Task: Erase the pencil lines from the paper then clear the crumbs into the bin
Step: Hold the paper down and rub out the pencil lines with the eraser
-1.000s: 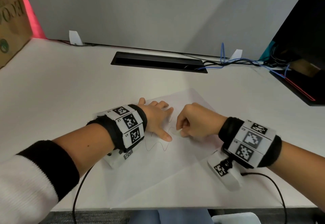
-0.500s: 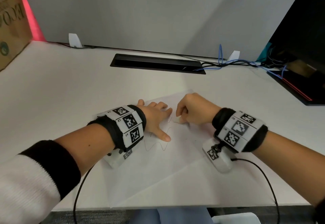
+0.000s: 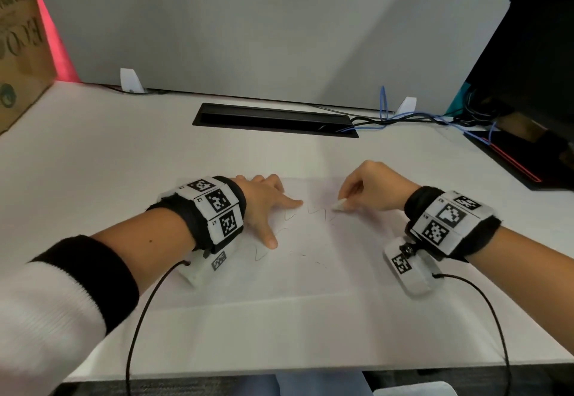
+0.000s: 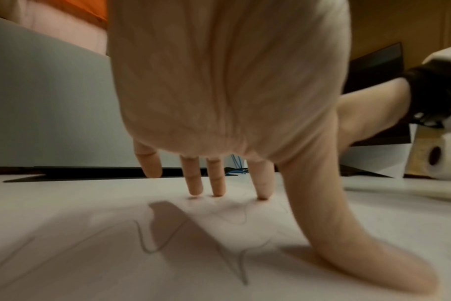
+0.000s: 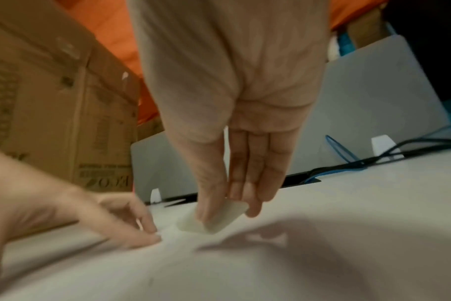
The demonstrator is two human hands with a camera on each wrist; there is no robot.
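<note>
A white sheet of paper (image 3: 310,277) lies on the desk with thin wavy pencil lines (image 3: 290,214) across its middle; the same pencil lines (image 4: 234,262) show close up in the left wrist view. My left hand (image 3: 267,206) lies spread on the paper, fingertips (image 4: 195,191) and thumb pressing it flat. My right hand (image 3: 369,190) pinches a small white eraser (image 3: 340,204) between thumb and fingers, its lower corner on the paper just right of the lines. In the right wrist view the eraser (image 5: 214,218) touches the sheet close to the left hand (image 5: 131,226). No bin is in view.
A black cable slot (image 3: 275,120) runs across the desk behind the paper, with black and blue cables (image 3: 403,116) trailing right. A grey divider panel (image 3: 264,29) closes the back. A cardboard box (image 3: 18,47) stands far left, a dark monitor base (image 3: 521,153) far right.
My right hand with the eraser has drawn away to the right of the left hand, and the eraser now shows below its fingers. The left hand still presses the paper; the camera view has shifted.
</note>
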